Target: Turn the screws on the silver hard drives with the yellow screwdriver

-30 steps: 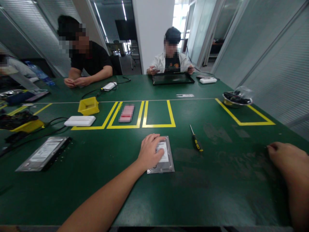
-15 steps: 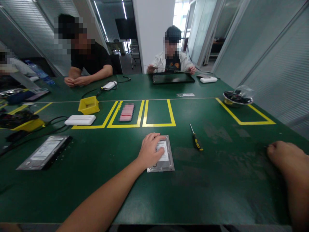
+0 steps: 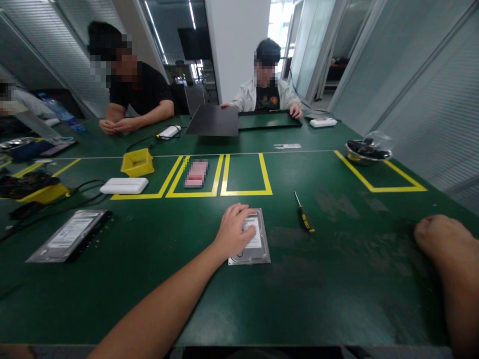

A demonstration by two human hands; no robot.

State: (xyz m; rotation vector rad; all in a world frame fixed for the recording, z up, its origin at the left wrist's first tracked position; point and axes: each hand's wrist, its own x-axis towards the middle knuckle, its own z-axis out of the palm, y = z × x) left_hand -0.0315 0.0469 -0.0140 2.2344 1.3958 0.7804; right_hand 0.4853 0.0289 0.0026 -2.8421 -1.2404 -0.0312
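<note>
My left hand point(image 3: 235, 232) rests on a silver hard drive point(image 3: 264, 249) with a white label, its fingers spread over the drive's upper left part. The drive lies flat on the green table point(image 3: 179, 299). To its right lies a screwdriver point(image 3: 306, 218) with a yellow and black handle, touched by neither hand. My right hand point(image 3: 437, 237) is at the far right on the table, its fingers curled in; whether anything is inside cannot be made out. Another, larger-looking drive point(image 3: 71, 234) lies at the left.
Behind are a yellow tray point(image 3: 137, 162), a white power strip point(image 3: 124, 186), a pink item point(image 3: 196, 174) between yellow tape lines, and a metal bowl point(image 3: 368, 153) of dark parts. Across the table, one person holds a dark panel point(image 3: 214, 120) beside a black frame point(image 3: 269, 128); another person sits left.
Across the table, the person has moved a dark panel leftward off the black frame. The other person's head has turned slightly. My hands and the drive have hardly moved.
</note>
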